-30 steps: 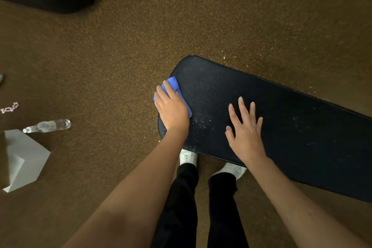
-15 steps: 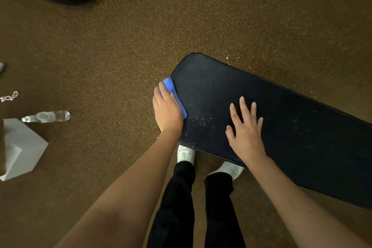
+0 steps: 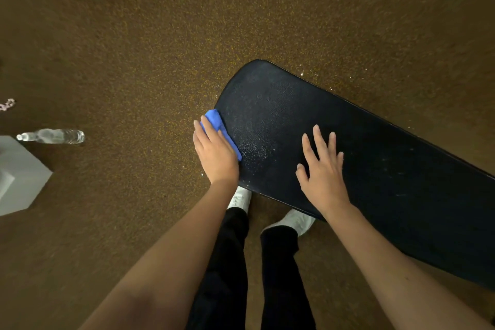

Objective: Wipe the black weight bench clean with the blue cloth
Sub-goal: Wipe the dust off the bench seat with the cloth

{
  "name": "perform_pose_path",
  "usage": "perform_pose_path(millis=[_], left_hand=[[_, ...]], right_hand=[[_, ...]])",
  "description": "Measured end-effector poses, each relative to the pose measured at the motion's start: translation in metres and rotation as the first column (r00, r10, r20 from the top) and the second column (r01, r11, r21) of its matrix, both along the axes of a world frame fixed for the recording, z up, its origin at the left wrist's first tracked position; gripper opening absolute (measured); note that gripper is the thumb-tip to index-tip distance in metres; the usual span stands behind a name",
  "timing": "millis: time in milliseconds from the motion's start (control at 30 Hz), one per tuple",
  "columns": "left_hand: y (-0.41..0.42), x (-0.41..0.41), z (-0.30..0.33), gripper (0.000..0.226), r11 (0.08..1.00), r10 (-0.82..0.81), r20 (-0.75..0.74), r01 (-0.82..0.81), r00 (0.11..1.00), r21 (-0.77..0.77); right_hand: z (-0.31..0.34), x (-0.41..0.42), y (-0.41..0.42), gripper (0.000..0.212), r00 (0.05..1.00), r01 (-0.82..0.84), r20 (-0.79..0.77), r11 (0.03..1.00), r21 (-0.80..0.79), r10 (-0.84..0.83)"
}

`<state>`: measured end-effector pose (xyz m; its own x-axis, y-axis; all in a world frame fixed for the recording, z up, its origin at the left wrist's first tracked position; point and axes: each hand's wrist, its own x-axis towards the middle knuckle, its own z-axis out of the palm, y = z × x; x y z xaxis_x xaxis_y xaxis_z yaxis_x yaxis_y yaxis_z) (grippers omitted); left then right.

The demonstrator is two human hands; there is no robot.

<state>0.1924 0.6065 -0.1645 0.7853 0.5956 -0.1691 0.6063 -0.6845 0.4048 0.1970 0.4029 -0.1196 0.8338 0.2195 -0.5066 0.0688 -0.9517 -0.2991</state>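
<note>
A: Hands first. Left hand (image 3: 215,154) lies flat over the blue cloth (image 3: 218,126), fingers straight and close together, pressing it against the rounded end of the black weight bench (image 3: 375,158). No curl round the cloth that I can see; whether the thumb tucks under it, I cannot tell.

B: Why flat and not gripping?

A: Judgement: an open palm spreads the pressure across the folded cloth, so more fabric meets the pad per stroke. The cloth sits right at the pad's left edge, part of it over the rim.

B: Right hand?

A: Right hand (image 3: 322,171) rests palm down on the pad, fingers spread, holding nothing. Likely a brace, steadying the person while leaning over the bench.

B: Bench orientation?

A: Long axis runs diagonally: rounded end at upper left, near the picture's middle; the rest extends toward the lower right and leaves the view. Person stands at its near long side, white shoes (image 3: 298,221) partly tucked under the edge.

B: Surface state?

A: Pale specks just right of the cloth, fainter marks further along to the right. Judgement: most of the length not yet wiped.

B: Anything else?

A: Plastic bottle (image 3: 53,136) lying on the brown floor (image 3: 134,48), well to the left.
</note>
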Motion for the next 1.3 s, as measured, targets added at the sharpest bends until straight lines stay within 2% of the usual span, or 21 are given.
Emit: perform_pose_path(millis=[200, 400, 500, 600, 800, 933, 1067, 1300], left_hand=[[-0.034, -0.026, -0.008, 0.047, 0.982, 0.132, 0.002, -0.132, 0.991, 0.136], [-0.087, -0.061, -0.003, 0.046, 0.987, 0.132, 0.062, -0.137, 0.989, 0.082], [-0.070, -0.051, -0.009, 0.047, 0.984, 0.177, 0.094, -0.179, 0.980, 0.023], [-0.052, -0.033, -0.011, 0.049, 0.974, 0.216, 0.107, -0.222, 0.971, 0.041], [-0.093, -0.059, -0.007, 0.048, 0.987, 0.117, 0.070, -0.123, 0.991, 0.099], [-0.130, -0.078, 0.003, 0.050, 0.999, 0.048, 0.071, -0.046, 0.996, -0.027], [-0.101, -0.066, -0.002, 0.049, 0.998, -0.048, 0.040, 0.047, 0.998, 0.030], [-0.053, -0.004, 0.004, 0.064, 0.997, 0.026, -0.051, -0.023, 0.998, 0.071]], right_hand=[[0.000, -0.002, -0.001, 0.065, 1.000, -0.030, 0.001, 0.999, -0.011, 0.030], [-0.002, -0.004, -0.006, 0.066, 0.997, -0.070, 0.011, 0.998, -0.006, 0.070], [-0.004, -0.005, -0.009, 0.066, 0.996, -0.091, 0.026, 0.996, 0.011, 0.091], [-0.007, -0.007, -0.012, 0.066, 0.993, -0.105, 0.052, 0.994, 0.016, 0.104], [-0.008, -0.009, -0.012, 0.066, 0.992, -0.108, 0.062, 0.994, 0.032, 0.106], [-0.008, -0.008, -0.014, 0.065, 0.991, -0.121, 0.055, 0.992, 0.030, 0.119], [-0.005, -0.008, -0.017, 0.064, 0.992, -0.118, 0.052, 0.991, 0.056, 0.115], [-0.004, -0.022, -0.025, 0.063, 0.995, -0.079, 0.063, 0.992, 0.098, 0.073]])
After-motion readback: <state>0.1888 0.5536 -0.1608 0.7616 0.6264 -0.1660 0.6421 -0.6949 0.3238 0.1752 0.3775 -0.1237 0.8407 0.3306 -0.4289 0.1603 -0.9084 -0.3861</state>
